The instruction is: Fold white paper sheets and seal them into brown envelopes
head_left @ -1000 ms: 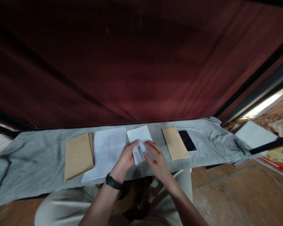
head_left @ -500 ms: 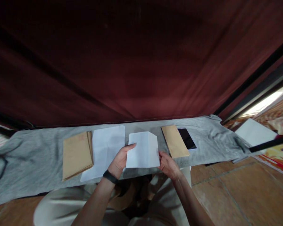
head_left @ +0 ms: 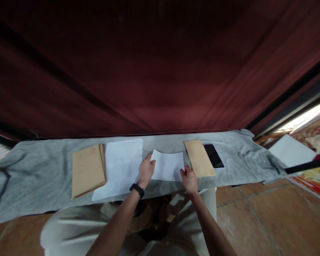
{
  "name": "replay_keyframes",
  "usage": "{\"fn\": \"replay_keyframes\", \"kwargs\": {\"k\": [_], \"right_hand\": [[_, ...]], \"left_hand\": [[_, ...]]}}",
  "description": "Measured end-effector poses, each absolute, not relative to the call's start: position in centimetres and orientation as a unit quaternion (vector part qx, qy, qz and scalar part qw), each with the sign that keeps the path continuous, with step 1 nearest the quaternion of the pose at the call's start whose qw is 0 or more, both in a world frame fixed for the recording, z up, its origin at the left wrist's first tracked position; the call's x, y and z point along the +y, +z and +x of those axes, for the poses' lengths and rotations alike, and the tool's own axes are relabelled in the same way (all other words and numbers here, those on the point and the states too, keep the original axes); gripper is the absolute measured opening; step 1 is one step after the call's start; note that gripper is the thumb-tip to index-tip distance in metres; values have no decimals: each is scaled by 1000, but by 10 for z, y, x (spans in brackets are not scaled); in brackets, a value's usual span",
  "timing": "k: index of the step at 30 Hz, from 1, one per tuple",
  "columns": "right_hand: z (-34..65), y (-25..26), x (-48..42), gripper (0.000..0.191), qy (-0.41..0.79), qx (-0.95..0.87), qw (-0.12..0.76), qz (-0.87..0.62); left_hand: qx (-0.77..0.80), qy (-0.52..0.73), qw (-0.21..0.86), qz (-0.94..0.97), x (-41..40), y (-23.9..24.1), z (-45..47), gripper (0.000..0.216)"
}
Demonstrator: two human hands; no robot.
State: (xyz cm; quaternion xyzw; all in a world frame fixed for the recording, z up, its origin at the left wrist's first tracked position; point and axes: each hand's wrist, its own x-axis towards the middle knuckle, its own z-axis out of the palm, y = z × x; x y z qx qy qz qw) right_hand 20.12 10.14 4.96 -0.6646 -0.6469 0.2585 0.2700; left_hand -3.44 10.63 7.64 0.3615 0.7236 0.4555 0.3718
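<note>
Between my two hands is a folded sheet of white paper (head_left: 167,166), its top edge curving slightly. My left hand (head_left: 146,170), with a dark band on the wrist, pinches the paper's left edge. At the opposite edge, my right hand (head_left: 189,179) grips the lower right part with thumb and curled fingers. Left of my left hand lies larger white paper (head_left: 124,163), flat on the grey cloth (head_left: 42,177). A stack of brown envelopes (head_left: 87,170) overlaps its left side. Just beyond my right hand rests a single brown envelope (head_left: 200,158).
A dark-screened phone (head_left: 213,156) lies against the single envelope's right side. Behind the narrow cloth-covered surface hangs a dark red sheet (head_left: 160,89). At the far right are a white sheet (head_left: 292,151) and a colourful printed box or packet (head_left: 316,181). My legs are below the front edge.
The paper has turned from an upright shape with a raised right flap to a wider, lower one. My left hand moved up its left edge; my right hand shifted slightly right and upward.
</note>
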Motion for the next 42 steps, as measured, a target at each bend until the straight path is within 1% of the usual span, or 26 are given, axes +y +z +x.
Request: {"fn": "replay_keyframes", "kwargs": {"k": [1, 3, 5, 7, 10, 13, 16, 28, 35, 39, 42], "right_hand": [[200, 49, 102, 22, 248, -651, 260, -669], [199, 48, 105, 23, 233, -654, 248, -676], [200, 47, 109, 23, 224, -658, 240, -678], [201, 48, 114, 22, 217, -670, 231, -672], [203, 50, 122, 22, 208, -695, 200, -659], [204, 53, 131, 21, 200, -710, 157, -656], [204, 56, 137, 21, 198, -713, 140, -658], [201, 54, 130, 24, 177, -717, 153, -657], [198, 55, 131, 27, 194, -719, 171, -645], [199, 54, 129, 28, 187, -720, 168, -647], [199, 53, 124, 32, 158, -722, 181, -649]], "left_hand": [[739, 438, 334, 387, 103, 75, -32, 41], [762, 386, 221, 471, 95, 72, -24, 53], [745, 328, 107, 571, 86, 68, -12, 55], [700, 282, 57, 654, 78, 61, 3, 53], [661, 218, 48, 717, 71, 47, 24, 53], [681, 187, 39, 707, 69, 35, 35, 56], [698, 175, 34, 693, 67, 29, 35, 56], [757, 193, 17, 624, 60, 29, 21, 60], [708, 194, 39, 677, 83, 39, 27, 59], [721, 185, 34, 667, 84, 34, 24, 58], [736, 191, 31, 649, 78, 29, 20, 59]]}}
